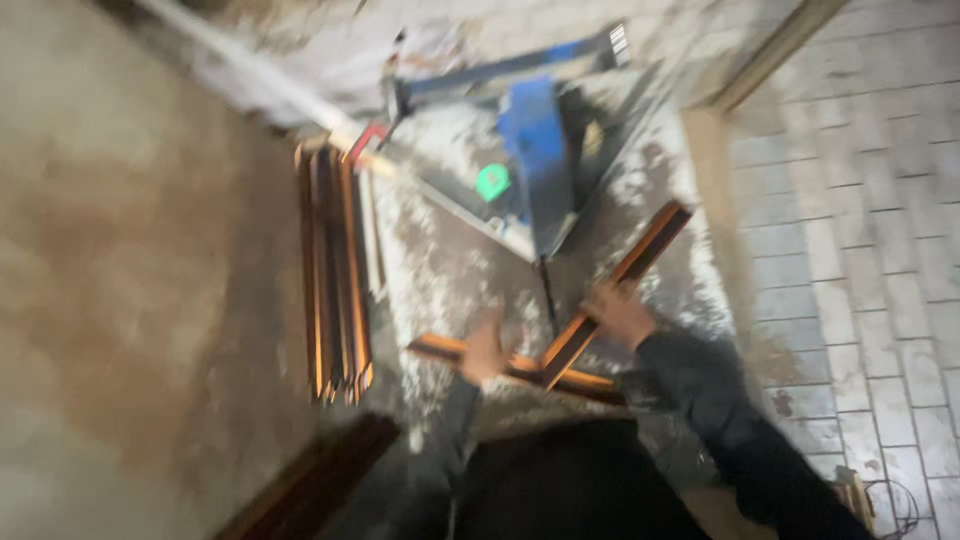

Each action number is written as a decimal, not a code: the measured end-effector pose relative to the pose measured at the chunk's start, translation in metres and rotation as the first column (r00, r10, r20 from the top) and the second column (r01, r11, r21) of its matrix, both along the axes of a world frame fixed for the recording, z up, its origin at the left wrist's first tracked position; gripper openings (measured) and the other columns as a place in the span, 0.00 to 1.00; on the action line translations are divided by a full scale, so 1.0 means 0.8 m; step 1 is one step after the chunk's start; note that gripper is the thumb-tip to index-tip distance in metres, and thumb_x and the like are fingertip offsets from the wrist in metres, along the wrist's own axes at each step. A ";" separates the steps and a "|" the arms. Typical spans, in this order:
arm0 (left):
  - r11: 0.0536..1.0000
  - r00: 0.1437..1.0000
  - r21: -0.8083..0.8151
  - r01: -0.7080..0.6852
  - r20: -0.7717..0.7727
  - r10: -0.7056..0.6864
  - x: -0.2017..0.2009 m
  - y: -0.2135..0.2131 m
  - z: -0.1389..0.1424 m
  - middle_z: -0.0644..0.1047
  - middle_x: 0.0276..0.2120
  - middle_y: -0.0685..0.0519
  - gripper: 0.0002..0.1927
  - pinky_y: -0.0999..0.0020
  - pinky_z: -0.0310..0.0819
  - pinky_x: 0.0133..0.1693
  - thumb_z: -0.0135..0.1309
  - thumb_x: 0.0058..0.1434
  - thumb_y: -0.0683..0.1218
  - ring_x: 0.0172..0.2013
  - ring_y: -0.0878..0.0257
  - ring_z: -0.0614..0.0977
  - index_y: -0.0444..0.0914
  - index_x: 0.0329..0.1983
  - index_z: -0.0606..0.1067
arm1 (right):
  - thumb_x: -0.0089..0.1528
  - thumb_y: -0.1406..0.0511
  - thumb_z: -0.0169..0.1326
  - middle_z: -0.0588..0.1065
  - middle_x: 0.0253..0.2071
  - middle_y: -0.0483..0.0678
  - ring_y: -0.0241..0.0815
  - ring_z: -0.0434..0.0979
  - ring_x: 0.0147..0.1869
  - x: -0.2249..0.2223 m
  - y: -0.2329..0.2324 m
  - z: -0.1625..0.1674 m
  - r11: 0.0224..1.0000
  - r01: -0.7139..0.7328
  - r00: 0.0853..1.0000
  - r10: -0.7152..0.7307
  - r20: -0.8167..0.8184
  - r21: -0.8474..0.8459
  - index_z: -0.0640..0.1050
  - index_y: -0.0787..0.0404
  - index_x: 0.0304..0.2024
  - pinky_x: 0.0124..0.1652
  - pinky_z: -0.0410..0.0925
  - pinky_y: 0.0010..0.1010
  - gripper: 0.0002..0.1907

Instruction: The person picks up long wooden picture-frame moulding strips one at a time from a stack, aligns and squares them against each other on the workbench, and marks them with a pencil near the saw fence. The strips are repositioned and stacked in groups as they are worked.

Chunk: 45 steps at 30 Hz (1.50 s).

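Right hand (618,312) grip closed round slanted wooden strip (630,270); left hand (486,352) grip unclear.

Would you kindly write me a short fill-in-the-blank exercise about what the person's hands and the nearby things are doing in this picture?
1. The right hand grips a long ____-coloured wooden strip that slants upward.
2. The left hand rests on a second strip, and the two strips meet to form a ____ shape.
3. A stack of similar strips lies to the ____ of the hands.
4. The small round thing beside the blue machine is ____.

Missing words: orange; V; left; green
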<state>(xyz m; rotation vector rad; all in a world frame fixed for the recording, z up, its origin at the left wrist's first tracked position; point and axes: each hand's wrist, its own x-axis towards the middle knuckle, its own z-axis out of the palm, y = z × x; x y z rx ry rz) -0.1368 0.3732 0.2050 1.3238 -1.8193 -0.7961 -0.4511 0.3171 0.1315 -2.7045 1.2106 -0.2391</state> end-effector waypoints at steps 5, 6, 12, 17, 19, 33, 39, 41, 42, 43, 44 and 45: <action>0.966 0.981 0.253 -0.054 0.196 0.003 -0.025 0.080 -0.072 0.81 0.36 0.36 0.18 0.45 0.73 0.43 0.63 0.58 0.51 0.40 0.36 0.79 0.35 0.45 0.83 | 0.56 0.55 0.64 0.67 0.60 0.48 0.49 0.63 0.72 0.017 0.062 0.004 0.995 0.073 0.997 -0.070 -0.042 0.070 0.70 0.46 0.62 0.68 0.47 0.69 0.33; 0.971 0.984 0.227 -0.076 0.173 0.037 -0.016 0.089 -0.073 0.82 0.34 0.37 0.16 0.46 0.74 0.40 0.63 0.57 0.50 0.37 0.37 0.81 0.35 0.43 0.83 | 0.55 0.53 0.65 0.67 0.59 0.51 0.50 0.62 0.70 0.026 0.071 0.004 0.971 0.069 0.997 -0.073 0.009 0.230 0.69 0.49 0.63 0.67 0.45 0.71 0.35; 0.811 0.964 0.525 -0.257 0.201 0.175 0.015 0.105 -0.022 0.80 0.21 0.39 0.20 0.53 0.77 0.31 0.64 0.59 0.56 0.26 0.43 0.85 0.32 0.32 0.82 | 0.57 0.55 0.64 0.68 0.60 0.51 0.52 0.62 0.70 0.055 0.077 0.002 0.997 -0.006 0.999 0.003 0.050 0.072 0.69 0.49 0.66 0.65 0.46 0.71 0.36; 0.678 0.892 0.580 -0.452 0.303 0.335 0.020 0.121 0.028 0.80 0.22 0.36 0.26 0.49 0.80 0.31 0.64 0.54 0.60 0.26 0.40 0.86 0.30 0.29 0.81 | 0.55 0.50 0.64 0.67 0.58 0.52 0.55 0.62 0.69 0.069 0.094 0.015 0.974 0.048 0.996 -0.064 0.068 0.221 0.68 0.51 0.63 0.66 0.48 0.68 0.37; 0.738 0.773 0.380 -0.558 0.561 0.295 0.031 0.122 0.029 0.79 0.24 0.32 0.30 0.47 0.77 0.37 0.65 0.58 0.64 0.31 0.37 0.83 0.29 0.26 0.83 | 0.57 0.50 0.64 0.68 0.58 0.52 0.55 0.63 0.68 0.077 0.097 0.017 0.978 0.045 0.995 -0.062 0.075 0.204 0.68 0.51 0.64 0.66 0.48 0.67 0.36; 0.787 0.887 0.419 -0.453 0.119 0.447 0.146 0.069 -0.011 0.85 0.24 0.48 0.22 0.63 0.79 0.31 0.73 0.50 0.58 0.24 0.63 0.85 0.33 0.28 0.85 | 0.56 0.52 0.60 0.67 0.61 0.52 0.58 0.65 0.66 0.025 0.077 -0.003 0.858 0.322 0.928 -0.370 0.047 0.401 0.68 0.50 0.65 0.63 0.59 0.56 0.36; 0.713 0.710 0.116 -0.691 0.288 0.642 0.226 -0.110 -0.006 0.82 0.30 0.48 0.28 0.64 0.78 0.34 0.76 0.46 0.60 0.29 0.64 0.83 0.34 0.37 0.82 | 0.63 0.55 0.56 0.65 0.64 0.56 0.62 0.61 0.66 0.013 0.054 -0.028 0.873 0.297 0.955 -0.275 -0.113 0.387 0.64 0.55 0.70 0.56 0.61 0.57 0.35; 0.652 0.653 0.112 -0.750 -0.032 0.757 0.223 -0.158 -0.018 0.85 0.34 0.48 0.20 0.65 0.80 0.43 0.70 0.55 0.54 0.35 0.60 0.84 0.36 0.42 0.83 | 0.64 0.51 0.56 0.66 0.62 0.54 0.59 0.64 0.65 0.044 0.046 -0.039 0.847 0.386 0.923 -0.349 -0.164 0.365 0.65 0.54 0.70 0.57 0.62 0.55 0.35; 0.624 0.623 0.074 -0.778 -0.040 0.781 0.219 -0.175 -0.025 0.84 0.36 0.48 0.21 0.64 0.80 0.42 0.69 0.56 0.52 0.36 0.58 0.84 0.36 0.47 0.81 | 0.64 0.49 0.55 0.67 0.60 0.53 0.57 0.65 0.64 0.061 0.038 -0.042 0.832 0.435 0.900 -0.393 -0.186 0.345 0.65 0.54 0.70 0.57 0.63 0.54 0.35; 0.602 0.600 0.037 -0.798 -0.052 0.798 0.210 -0.192 -0.031 0.83 0.39 0.47 0.22 0.63 0.79 0.42 0.67 0.57 0.50 0.37 0.56 0.84 0.36 0.51 0.78 | 0.63 0.49 0.56 0.67 0.59 0.53 0.57 0.66 0.63 0.072 0.030 -0.044 0.830 0.458 0.889 -0.422 -0.179 0.319 0.67 0.53 0.68 0.56 0.63 0.54 0.35; 0.584 0.583 0.002 -0.812 -0.067 0.810 0.196 -0.207 -0.037 0.82 0.41 0.47 0.24 0.62 0.79 0.42 0.66 0.58 0.48 0.38 0.54 0.84 0.35 0.56 0.76 | 0.61 0.48 0.57 0.67 0.59 0.53 0.56 0.66 0.62 0.080 0.023 -0.045 0.823 0.488 0.873 -0.456 -0.173 0.291 0.68 0.52 0.67 0.56 0.63 0.54 0.34; 0.630 0.633 0.063 -0.774 0.073 0.771 0.177 -0.215 -0.050 0.82 0.41 0.45 0.24 0.60 0.78 0.44 0.67 0.56 0.47 0.40 0.51 0.85 0.35 0.54 0.76 | 0.60 0.48 0.58 0.67 0.58 0.53 0.56 0.67 0.62 0.084 0.012 -0.048 0.813 0.521 0.854 -0.494 -0.164 0.261 0.70 0.51 0.66 0.55 0.63 0.54 0.34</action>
